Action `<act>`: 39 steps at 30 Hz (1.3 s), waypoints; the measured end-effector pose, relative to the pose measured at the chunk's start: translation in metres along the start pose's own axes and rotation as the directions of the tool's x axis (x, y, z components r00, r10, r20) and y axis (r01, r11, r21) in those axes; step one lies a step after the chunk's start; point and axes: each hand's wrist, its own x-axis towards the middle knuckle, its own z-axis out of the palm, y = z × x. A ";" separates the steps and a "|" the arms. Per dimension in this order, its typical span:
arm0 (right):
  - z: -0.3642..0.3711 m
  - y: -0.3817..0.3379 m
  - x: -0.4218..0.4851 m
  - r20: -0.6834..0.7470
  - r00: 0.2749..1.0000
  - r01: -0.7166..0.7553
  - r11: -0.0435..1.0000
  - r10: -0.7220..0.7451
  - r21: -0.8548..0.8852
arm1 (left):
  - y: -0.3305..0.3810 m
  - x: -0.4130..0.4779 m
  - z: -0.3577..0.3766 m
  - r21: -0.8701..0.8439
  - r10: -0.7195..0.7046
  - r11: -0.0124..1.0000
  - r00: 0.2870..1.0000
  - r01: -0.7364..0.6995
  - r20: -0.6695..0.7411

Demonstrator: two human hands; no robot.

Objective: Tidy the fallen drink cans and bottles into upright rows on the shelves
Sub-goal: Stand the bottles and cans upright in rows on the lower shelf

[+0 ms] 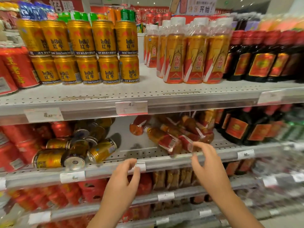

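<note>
On the middle shelf (pixel 139 155) several gold Red Bull cans (pixel 74 152) lie toppled in a heap at the left. To their right, several orange-and-red bottles (pixel 169 137) lie on their sides in a pile. My left hand (pixel 125 178) hovers in front of the shelf's front edge, fingers loosely curled, holding nothing. My right hand (pixel 207 163) reaches toward the fallen bottles with fingers spread, just short of them. On the top shelf (pixel 148 92), gold cans (pixel 85 51) stand stacked two high and upright bottles (pixel 194 53) form rows.
Dark bottles with red labels (pixel 263 56) stand at the right on the top and middle shelves. Red cans (pixel 14 69) fill the left side. Price tags (pixel 131 107) hang on the shelf rails. Lower shelves hold red packs (pixel 92 190).
</note>
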 end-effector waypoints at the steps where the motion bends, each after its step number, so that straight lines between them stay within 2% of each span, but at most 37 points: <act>1: -0.005 0.007 0.008 -0.017 1.000 -0.002 1.000 0.002 -0.005 | 0.002 0.003 0.008 -0.008 -0.004 1.000 1.000 0.004 0.029; 4: -0.020 0.025 0.033 -0.043 0.999 -0.004 1.000 0.002 -0.025 | 0.016 0.021 0.030 0.003 -0.010 1.000 0.998 0.009 0.056; 7: -0.032 0.042 0.063 -0.050 0.998 0.019 0.995 -0.024 -0.097 | 0.035 0.051 0.054 0.079 0.022 0.997 0.999 -0.020 -0.027; 10: -0.042 0.061 0.097 -0.038 0.999 -0.032 0.984 0.026 -0.173 | 0.051 0.083 0.078 0.184 0.008 0.983 0.997 0.006 -0.078; 15: -0.043 0.102 0.140 0.118 0.987 -0.085 0.977 0.110 -0.197 | 0.067 0.112 0.117 0.323 -0.232 0.912 0.968 0.251 -0.097; 20: -0.030 0.131 0.171 0.314 0.910 -0.209 0.953 0.271 -0.218 | 0.080 0.124 0.137 0.375 -0.212 0.877 0.943 0.300 -0.259; 23: -0.022 0.135 0.183 0.374 0.862 -0.289 0.938 0.341 -0.191 | 0.087 0.149 0.144 0.248 -0.448 0.835 0.869 0.491 -0.212; 25: -0.017 0.132 0.187 0.381 0.850 -0.322 0.932 0.363 -0.168 | 0.087 0.162 0.146 0.142 -0.547 0.808 0.818 0.572 -0.180; 31: -0.005 0.134 0.185 0.341 0.888 -0.262 0.949 0.308 -0.173 | 0.070 0.160 0.136 -0.021 -0.566 0.809 0.769 0.588 -0.298; 35: -0.006 0.134 0.186 0.366 0.876 -0.266 0.948 0.313 -0.176 | 0.063 0.155 0.121 0.053 -0.541 0.808 0.774 0.587 -0.329; 39: -0.011 0.131 0.193 0.450 0.819 -0.255 0.928 0.357 -0.272 | 0.067 0.152 0.107 0.114 -0.586 0.761 0.751 0.639 -0.305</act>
